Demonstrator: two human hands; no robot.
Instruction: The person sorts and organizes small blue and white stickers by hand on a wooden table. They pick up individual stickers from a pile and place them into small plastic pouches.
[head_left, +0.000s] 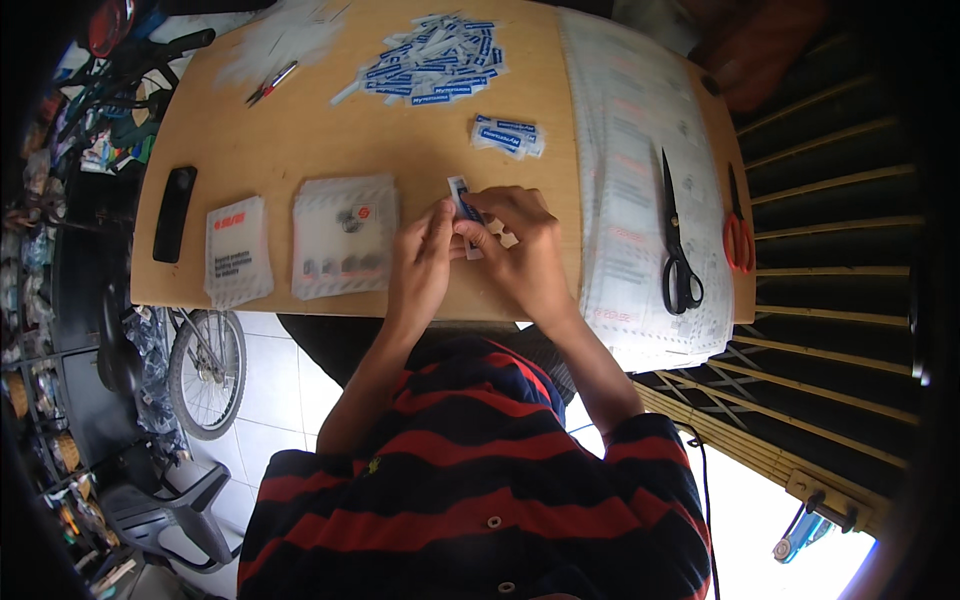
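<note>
Close to the table's front edge, my left hand and my right hand meet around a small white-and-blue label strip. Fingers of both hands pinch it, and they hide its lower middle. Just beyond my right hand lies a short stack of similar labels. Farther back is a loose heap of these labels. Left of my left hand sits a stack of translucent printed plastic sheets or bags. Beside it is a smaller stack with red and dark print.
On the wooden table lie a black phone, red-handled snips, black scissors and orange-handled scissors. Long translucent printed sheets cover its right side. A bicycle wheel and a folding metal gate flank it.
</note>
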